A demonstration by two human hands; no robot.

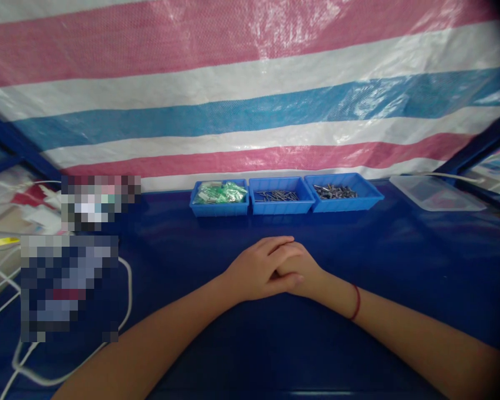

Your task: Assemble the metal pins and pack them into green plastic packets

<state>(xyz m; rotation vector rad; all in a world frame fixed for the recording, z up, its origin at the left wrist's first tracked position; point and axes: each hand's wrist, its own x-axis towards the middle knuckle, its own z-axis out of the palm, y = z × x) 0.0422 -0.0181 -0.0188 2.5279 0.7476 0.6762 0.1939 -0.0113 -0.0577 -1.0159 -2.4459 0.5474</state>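
Note:
My left hand point(256, 269) lies over my right hand point(306, 272) on the dark blue table point(400, 266), both resting together in the middle with the fingers folded over each other and nothing in them. A red string sits on my right wrist point(355, 303). Beyond the hands stand three blue bins in a row: the left bin point(219, 208) holds green packets, the middle bin point(281, 206) holds small metal pins, the right bin point(344, 203) holds darker metal parts.
A clear plastic lid or tray point(435, 194) lies at the back right. A white cable point(127, 300) loops on the left beside blurred-out items. A pink, white and blue striped tarp point(250, 83) hangs behind the table.

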